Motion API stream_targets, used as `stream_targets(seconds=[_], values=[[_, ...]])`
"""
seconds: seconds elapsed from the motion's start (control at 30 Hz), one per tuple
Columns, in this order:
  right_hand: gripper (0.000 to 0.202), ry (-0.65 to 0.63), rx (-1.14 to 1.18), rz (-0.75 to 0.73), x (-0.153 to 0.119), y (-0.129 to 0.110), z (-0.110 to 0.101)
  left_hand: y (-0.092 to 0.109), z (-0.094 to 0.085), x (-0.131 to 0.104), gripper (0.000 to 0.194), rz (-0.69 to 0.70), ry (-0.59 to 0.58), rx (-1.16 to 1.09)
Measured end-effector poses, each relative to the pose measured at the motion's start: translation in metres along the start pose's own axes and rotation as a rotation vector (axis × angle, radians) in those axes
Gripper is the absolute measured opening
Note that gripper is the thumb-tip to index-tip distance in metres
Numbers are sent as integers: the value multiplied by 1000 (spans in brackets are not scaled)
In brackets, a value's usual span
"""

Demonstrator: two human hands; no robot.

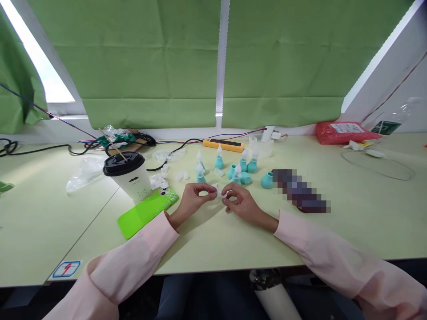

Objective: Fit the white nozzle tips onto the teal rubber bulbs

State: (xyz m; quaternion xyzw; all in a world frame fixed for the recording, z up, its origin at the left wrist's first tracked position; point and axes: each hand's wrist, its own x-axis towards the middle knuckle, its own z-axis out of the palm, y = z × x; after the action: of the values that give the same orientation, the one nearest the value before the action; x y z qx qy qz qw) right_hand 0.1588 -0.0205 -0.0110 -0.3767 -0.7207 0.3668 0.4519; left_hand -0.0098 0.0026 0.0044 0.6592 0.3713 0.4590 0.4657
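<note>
My left hand (196, 198) pinches a small clear plastic tip (219, 191) between thumb and fingertips. From the other side my right hand (243, 202) has its thumb and fingers closed in on the same small piece, whose exact form is hard to make out. Just beyond the hands stand several teal squeeze bulbs with clear nozzles, among them a bulb (200, 176) behind my left hand. A bare teal bulb (267, 181) sits right of my right hand, and another bulb (245, 178) lies on its side. Loose clear tips (182, 176) lie on the table.
At left are a lidded paper cup (133, 184) with a stick in it and a bright green phone case (143, 215). A pixelated dark object (302, 191) lies at right. Behind are a yellow power strip (223, 145), cables, and a red package (345, 132).
</note>
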Motion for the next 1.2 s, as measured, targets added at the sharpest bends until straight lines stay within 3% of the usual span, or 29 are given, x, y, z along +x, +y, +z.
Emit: stream_targets(seconds=[0.2,0.3,0.6,0.93,1.2], values=[[10,3,-110,-29,0,-2,1,0,1,-2,13,50,20,20],[20,38,-154,-47,-2,-3,1,-1,2,-2,12,53,-8,24],[21,103,-32,-64,0,3,0,-1,3,-5,14,230,27,247],[21,111,32,-35,-1,0,1,-1,2,-3,20,167,-86,229],[23,161,228,44,2,7,-1,0,1,-5,17,225,34,189]])
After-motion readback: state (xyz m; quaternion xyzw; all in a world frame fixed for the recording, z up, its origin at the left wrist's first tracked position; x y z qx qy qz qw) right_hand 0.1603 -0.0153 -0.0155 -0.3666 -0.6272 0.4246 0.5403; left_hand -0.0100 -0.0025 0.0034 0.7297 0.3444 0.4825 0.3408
